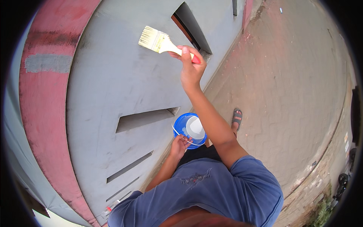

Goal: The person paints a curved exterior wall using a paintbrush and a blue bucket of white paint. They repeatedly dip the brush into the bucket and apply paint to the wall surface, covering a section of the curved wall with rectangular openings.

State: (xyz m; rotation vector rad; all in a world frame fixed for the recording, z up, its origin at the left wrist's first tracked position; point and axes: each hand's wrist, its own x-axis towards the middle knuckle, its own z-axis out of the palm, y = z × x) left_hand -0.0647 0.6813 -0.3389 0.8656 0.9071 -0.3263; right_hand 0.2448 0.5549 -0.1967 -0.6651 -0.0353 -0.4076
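Note:
My right hand (193, 65) grips a wide flat paintbrush (163, 42) by its pale, red-tipped handle. Its light bristles point up and left, in front of a grey wall (113, 82); whether they touch it I cannot tell. My left hand (180, 145) holds the thin white handle of a blue bucket (178, 124) at waist height. Inside the bucket is whitish-grey paint (195, 129), partly hidden by my right forearm. A pink band (48, 105) runs along the wall's top, with a grey painted patch (48, 63) across it.
Slot-shaped openings (146, 119) are cut into the wall, one (192, 28) just beyond my right hand. Paved ground (283, 85) stretches to the right, where my sandalled foot (237, 117) stands. Plants (323, 211) and dark wheels (342, 180) lie at the far right edge.

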